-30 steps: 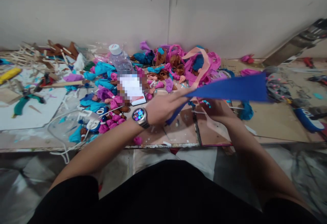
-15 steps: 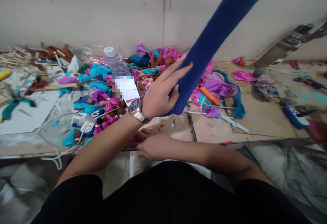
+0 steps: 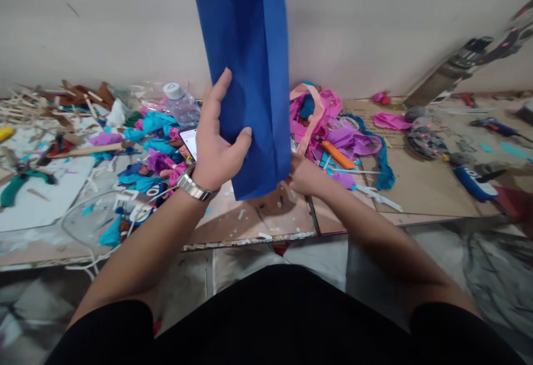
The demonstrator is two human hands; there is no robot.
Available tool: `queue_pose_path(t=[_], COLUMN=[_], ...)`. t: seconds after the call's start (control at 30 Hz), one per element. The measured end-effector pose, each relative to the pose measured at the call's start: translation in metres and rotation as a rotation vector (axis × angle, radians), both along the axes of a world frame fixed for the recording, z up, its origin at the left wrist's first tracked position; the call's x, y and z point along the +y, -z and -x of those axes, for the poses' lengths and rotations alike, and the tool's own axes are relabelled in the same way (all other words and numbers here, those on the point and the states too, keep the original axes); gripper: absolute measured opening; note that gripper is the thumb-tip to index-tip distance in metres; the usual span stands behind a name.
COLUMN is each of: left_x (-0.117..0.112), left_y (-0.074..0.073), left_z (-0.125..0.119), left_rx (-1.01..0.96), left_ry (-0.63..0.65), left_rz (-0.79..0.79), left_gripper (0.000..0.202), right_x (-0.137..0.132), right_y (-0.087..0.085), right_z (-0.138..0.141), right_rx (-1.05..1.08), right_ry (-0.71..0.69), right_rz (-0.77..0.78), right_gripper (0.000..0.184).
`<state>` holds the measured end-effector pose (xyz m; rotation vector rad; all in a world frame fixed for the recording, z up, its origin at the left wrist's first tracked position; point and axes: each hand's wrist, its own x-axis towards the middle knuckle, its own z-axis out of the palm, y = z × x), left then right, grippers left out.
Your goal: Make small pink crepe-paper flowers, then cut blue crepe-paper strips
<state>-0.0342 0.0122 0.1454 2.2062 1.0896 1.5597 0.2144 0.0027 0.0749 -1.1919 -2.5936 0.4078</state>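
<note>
A long, folded blue sheet [image 3: 250,87], paper or cloth, stands upright above the bench and runs out of view at the top. My left hand [image 3: 219,137], a metal watch on its wrist, is closed on the sheet's left side, thumb across the front. At the lower right edge, my right hand [image 3: 303,175] has its fingers curled against the sheet; the fingertips are hidden behind it. A pale pink strip [image 3: 314,112] loops down just above the right hand. Partly behind my left wrist lies a phone [image 3: 189,142].
Pink and purple scraps [image 3: 333,126] with an orange-handled cutter [image 3: 338,155] lie to the right. On the left are a clear bottle [image 3: 180,103], green-handled pliers [image 3: 25,179], sticks and a white cable [image 3: 66,218]. A grey stand [image 3: 453,74] leans at the back right.
The blue sheet has swung left from a slant to nearly upright, showing its open fold. My left hand has turned and moved left; my right hand has risen from the bench edge to the sheet.
</note>
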Motion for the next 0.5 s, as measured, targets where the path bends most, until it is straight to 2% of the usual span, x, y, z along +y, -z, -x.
queue_pose_path(t=[0.03,0.1,0.13,0.2,0.37,0.5], left_x=[0.002,0.006,0.008,0.013,0.023,0.023], left_y=[0.002,0.01,0.016,0.028,0.061,0.084], left_z=[-0.001,-0.005,-0.008,-0.014,-0.031,-0.036], left_rx=[-0.003,0.006,0.018,0.051,0.099,0.087], left_ry=[0.012,0.025,0.025,0.014,0.04,0.052], left_rz=[0.037,0.111,0.145,0.222,0.456,0.6], left_gripper=[0.088,0.092,0.094,0.095,0.093,0.092], right_x=[0.008,0.021,0.024,0.028,0.025,0.023], right_y=[-0.002,-0.003,-0.002,0.004,0.022,0.02], right_z=[-0.011,-0.033,-0.042,-0.058,-0.069,-0.071], right_rx=[-0.009,-0.069,-0.12,-0.188,-0.104,-0.057], right_ry=[0.032,0.244,0.345,0.457,0.519,0.55], right_rz=[-0.036,-0.088,-0.091,-0.047,0.039,0.092], right_gripper=[0.031,0.033,0.032,0.028,0.027,0.035])
